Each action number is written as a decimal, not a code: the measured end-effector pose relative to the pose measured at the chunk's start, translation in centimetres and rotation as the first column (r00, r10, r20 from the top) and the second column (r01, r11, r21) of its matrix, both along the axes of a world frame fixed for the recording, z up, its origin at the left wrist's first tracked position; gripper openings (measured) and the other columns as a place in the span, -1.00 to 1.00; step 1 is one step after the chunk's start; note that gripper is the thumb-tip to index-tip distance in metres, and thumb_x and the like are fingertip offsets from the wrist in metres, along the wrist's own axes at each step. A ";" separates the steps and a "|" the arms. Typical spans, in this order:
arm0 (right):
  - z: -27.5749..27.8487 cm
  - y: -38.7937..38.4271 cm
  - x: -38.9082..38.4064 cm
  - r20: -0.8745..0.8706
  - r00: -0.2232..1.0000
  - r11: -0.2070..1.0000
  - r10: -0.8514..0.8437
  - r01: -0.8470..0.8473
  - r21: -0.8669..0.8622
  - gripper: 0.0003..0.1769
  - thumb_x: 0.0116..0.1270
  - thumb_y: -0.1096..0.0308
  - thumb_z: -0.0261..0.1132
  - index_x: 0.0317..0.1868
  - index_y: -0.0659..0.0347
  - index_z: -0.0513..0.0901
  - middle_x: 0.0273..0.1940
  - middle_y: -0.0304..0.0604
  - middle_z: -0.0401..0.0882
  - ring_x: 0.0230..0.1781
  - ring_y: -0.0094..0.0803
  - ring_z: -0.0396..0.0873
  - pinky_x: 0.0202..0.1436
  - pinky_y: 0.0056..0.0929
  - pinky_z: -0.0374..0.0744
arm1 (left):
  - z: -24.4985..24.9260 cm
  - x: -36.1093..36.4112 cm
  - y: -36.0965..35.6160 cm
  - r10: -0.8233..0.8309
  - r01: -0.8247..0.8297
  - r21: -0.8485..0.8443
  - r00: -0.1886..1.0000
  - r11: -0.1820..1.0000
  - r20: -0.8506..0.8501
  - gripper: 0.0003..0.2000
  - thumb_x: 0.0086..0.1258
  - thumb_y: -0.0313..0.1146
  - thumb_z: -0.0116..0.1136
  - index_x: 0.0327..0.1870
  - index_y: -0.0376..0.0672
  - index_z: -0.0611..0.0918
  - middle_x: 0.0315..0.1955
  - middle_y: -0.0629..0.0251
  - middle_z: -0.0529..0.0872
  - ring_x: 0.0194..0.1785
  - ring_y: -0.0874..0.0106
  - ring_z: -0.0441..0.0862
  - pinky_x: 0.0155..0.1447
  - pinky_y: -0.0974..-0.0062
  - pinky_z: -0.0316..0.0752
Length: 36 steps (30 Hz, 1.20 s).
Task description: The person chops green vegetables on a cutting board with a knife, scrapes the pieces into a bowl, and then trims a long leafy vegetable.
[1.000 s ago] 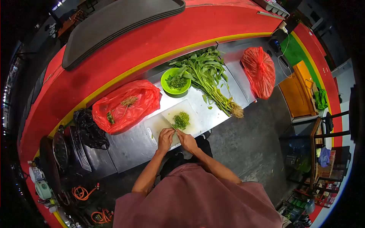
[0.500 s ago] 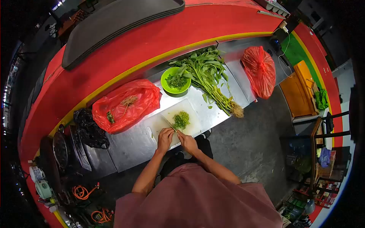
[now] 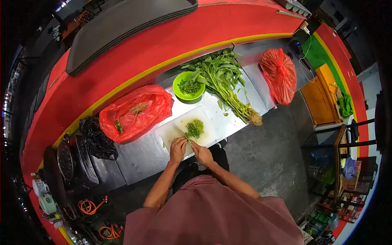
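Note:
Over the near part of the white cutting board [image 3: 164, 131], my right hand [image 3: 203, 155] is closed on the handle end of a knife [image 3: 180, 130], its thin blade pointing up and left. My left hand [image 3: 177, 150] is closed beside the blade, fingertips pressed together; a bit of green shows between the hands, but what the fingers hold is too small to tell. Finely chopped greens [image 3: 194, 128] lie in a pile on the board just beyond my hands. Behind the board stands a green bowl [image 3: 187, 96] with more chopped greens.
Leafy greens [image 3: 224, 79] with rooted stems lie right of the bowl. An open red bag [image 3: 143, 118] with root scraps and a black bag [image 3: 97, 136] are at the left. A tied red bag [image 3: 279, 75] sits at the right. Black trays [image 3: 126, 28] rest on the red ledge.

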State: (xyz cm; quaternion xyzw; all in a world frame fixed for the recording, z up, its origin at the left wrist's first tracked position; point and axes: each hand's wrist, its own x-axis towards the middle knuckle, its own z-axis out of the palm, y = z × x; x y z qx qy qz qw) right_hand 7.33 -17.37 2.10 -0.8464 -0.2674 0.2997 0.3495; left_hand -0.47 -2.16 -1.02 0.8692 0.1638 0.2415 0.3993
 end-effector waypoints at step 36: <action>-1.0 0.0 -0.5 0.042 0.999 0.998 -0.012 0.009 0.066 -0.55 0.58 0.08 0.06 0.39 -0.12 0.53 -0.38 0.29 0.64 -0.35 0.28 0.64 -0.24 0.10 0.57 | 0.2 -0.6 -0.5 0.016 -0.016 -0.010 0.999 1.000 -0.029 -0.85 0.32 -0.58 0.26 -0.13 -0.34 0.75 -0.12 0.07 0.75 -0.02 0.11 0.67 0.11 0.26 0.55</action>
